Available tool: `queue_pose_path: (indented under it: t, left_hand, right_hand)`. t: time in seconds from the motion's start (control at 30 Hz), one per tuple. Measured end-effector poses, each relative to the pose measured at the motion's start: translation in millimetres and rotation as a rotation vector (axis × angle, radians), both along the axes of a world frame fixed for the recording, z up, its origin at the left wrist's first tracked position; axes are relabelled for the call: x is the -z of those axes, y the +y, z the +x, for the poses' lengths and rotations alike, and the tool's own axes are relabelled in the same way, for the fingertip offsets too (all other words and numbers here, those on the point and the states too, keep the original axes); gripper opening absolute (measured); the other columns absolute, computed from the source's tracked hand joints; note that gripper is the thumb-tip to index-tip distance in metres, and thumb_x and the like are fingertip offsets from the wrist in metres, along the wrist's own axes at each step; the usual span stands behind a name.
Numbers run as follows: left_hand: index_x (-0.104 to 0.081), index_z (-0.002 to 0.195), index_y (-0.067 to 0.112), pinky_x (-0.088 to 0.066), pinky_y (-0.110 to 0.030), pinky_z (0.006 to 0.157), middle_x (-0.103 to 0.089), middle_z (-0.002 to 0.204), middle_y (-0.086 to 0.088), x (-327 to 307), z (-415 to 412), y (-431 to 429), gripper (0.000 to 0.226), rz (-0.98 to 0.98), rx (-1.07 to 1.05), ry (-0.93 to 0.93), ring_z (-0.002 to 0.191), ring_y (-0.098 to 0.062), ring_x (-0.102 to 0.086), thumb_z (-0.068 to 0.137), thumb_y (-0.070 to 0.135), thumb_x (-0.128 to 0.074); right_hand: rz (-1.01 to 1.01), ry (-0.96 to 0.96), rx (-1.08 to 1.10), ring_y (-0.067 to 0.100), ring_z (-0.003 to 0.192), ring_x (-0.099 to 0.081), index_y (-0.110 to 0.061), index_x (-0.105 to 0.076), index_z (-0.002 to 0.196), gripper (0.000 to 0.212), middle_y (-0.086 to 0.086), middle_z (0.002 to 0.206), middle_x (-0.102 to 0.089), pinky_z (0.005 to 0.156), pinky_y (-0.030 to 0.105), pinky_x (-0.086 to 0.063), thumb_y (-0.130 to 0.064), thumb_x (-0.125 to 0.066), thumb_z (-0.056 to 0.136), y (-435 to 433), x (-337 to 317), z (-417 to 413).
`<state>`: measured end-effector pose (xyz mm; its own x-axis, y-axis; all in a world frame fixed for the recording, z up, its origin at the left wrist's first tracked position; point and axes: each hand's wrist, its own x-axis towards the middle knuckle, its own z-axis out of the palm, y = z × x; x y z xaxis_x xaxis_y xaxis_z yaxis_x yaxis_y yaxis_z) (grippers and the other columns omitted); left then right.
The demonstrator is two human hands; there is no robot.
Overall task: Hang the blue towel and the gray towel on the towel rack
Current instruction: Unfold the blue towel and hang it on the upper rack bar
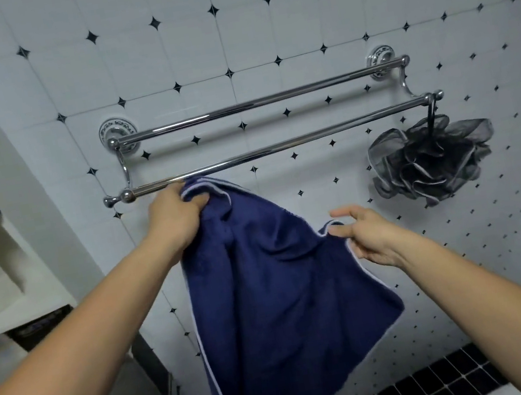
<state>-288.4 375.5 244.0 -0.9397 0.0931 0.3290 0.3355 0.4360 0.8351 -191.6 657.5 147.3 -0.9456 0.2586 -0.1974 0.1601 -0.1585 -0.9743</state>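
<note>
Two hands hold the blue towel (267,283), your left hand (175,214) clenched on its top corner just under the towel rack (278,147), your right hand (369,239) pinching a lower edge, so raise that edge level before draping it over.

The blue towel (267,283) is gripped at its top corner by the left hand (175,217), just below the towel rack's (278,149) lower bar near its left end. Its right edge is pinched by the right hand (368,235). A dark mesh sponge (430,160) is hung at the bar's right end.
</note>
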Motion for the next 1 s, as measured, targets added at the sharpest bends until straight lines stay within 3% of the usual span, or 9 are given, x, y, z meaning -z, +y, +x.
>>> queue_pose_path:
  t: [0.1, 0.23, 0.3, 0.43, 0.53, 0.67, 0.77, 0.9, 1.0]
  left_hand:
    - [-0.065, 0.107, 0.004, -0.052, -0.039, 0.083, -0.070, 0.103, -0.015, 26.6, 0.9, 2.6, 0.025, -0.015, -0.136, -0.070, 0.096, -0.033, -0.065, 0.093, 0.024, -0.060]
    - [-0.058, 0.101, -0.001, -0.056, -0.044, 0.078, -0.067, 0.100, -0.022, 63.1, 14.3, 8.6, 0.024, 0.463, -0.120, -0.455, 0.089, -0.035, -0.066, 0.097, 0.022, -0.055]
    - [-0.058, 0.093, 0.001, -0.056, -0.040, 0.070, -0.067, 0.090, -0.019, 74.0, 23.9, 18.3, 0.021, 0.562, -0.070, -0.526, 0.080, -0.031, -0.066, 0.099, 0.021, -0.053]
    - [-0.057, 0.080, 0.009, -0.051, -0.027, 0.050, -0.064, 0.062, -0.006, 76.1, 55.5, 44.1, 0.014, 0.681, 0.134, -0.582, 0.052, -0.016, -0.061, 0.081, 0.017, -0.068]
    - [-0.062, 0.089, 0.008, -0.054, -0.027, 0.053, -0.070, 0.067, -0.004, 77.6, 74.9, 53.8, 0.026, 0.748, 0.252, -0.568, 0.057, -0.014, -0.065, 0.068, 0.022, -0.068]
    - [-0.059, 0.113, 0.025, -0.055, -0.021, 0.057, -0.077, 0.078, 0.002, 81.2, 85.2, 55.3, 0.026, 0.718, 0.320, -0.410, 0.067, -0.010, -0.073, 0.091, 0.010, -0.062]
    - [-0.052, 0.122, 0.044, -0.057, -0.023, 0.066, -0.079, 0.091, 0.002, 80.5, 90.4, 55.5, 0.051, 0.647, 0.426, -0.264, 0.081, -0.014, -0.074, 0.095, 0.001, -0.057]
    - [-0.073, 0.103, 0.021, -0.058, -0.030, 0.079, -0.077, 0.104, -0.004, 86.1, 96.5, 59.5, 0.033, 0.618, 0.428, -0.246, 0.096, -0.023, -0.071, 0.097, -0.003, -0.051]
    - [-0.071, 0.110, 0.013, -0.056, -0.039, 0.090, -0.075, 0.109, -0.011, 89.4, 97.4, 62.8, 0.025, 0.673, 0.458, -0.314, 0.103, -0.026, -0.069, 0.088, 0.026, -0.067]
  right_hand:
    - [-0.176, 0.145, -0.105, 0.016, 0.044, -0.060, -0.007, -0.064, 0.110, 0.025, 0.008, 0.066, -0.063, 0.046, 0.025, -0.055, 0.007, -0.050, 0.096, -17.2, -24.7, -0.3]
    - [-0.205, 0.290, -0.223, 0.023, 0.080, -0.075, -0.005, -0.068, 0.108, 0.041, 0.015, 0.087, -0.075, 0.069, 0.024, -0.059, 0.023, -0.053, 0.081, -42.4, -45.1, 5.3]
    - [-0.099, 0.370, -0.237, 0.022, 0.090, -0.074, -0.011, -0.069, 0.109, 0.053, 0.013, 0.092, -0.077, 0.074, 0.023, -0.057, 0.027, -0.058, 0.073, -55.4, -49.7, 6.3]
    - [0.268, 0.473, -0.040, 0.013, 0.083, -0.074, -0.012, -0.070, 0.112, 0.047, 0.004, 0.084, -0.078, 0.075, 0.021, -0.055, 0.011, -0.077, 0.072, -82.3, -51.1, 4.6]
    - [0.710, 0.555, 0.180, 0.001, 0.081, -0.067, -0.021, -0.069, 0.113, 0.044, -0.008, 0.092, -0.070, 0.078, 0.012, -0.047, -0.007, -0.080, 0.072, -90.6, -44.5, 3.4]
    - [1.015, 0.706, 0.288, 0.004, 0.086, -0.053, -0.013, -0.062, 0.124, 0.051, -0.004, 0.100, -0.052, 0.080, -0.003, -0.031, -0.014, -0.079, 0.076, -88.5, -33.8, 6.2]
    - [1.024, 0.736, 0.435, 0.006, 0.087, -0.049, -0.006, -0.061, 0.124, 0.051, 0.001, 0.101, -0.050, 0.080, -0.007, -0.026, -0.013, -0.081, 0.077, -82.2, -34.0, 8.0]
    - [0.928, 0.707, 0.499, 0.008, 0.081, -0.055, -0.004, -0.059, 0.125, 0.052, 0.005, 0.101, -0.052, 0.078, -0.004, -0.033, -0.010, -0.080, 0.077, -76.0, -38.5, 6.2]
    - [0.916, 0.677, 0.521, 0.006, 0.075, -0.056, -0.006, -0.060, 0.123, 0.050, 0.001, 0.099, -0.049, 0.074, -0.004, -0.035, -0.012, -0.080, 0.078, -77.1, -36.1, 3.8]
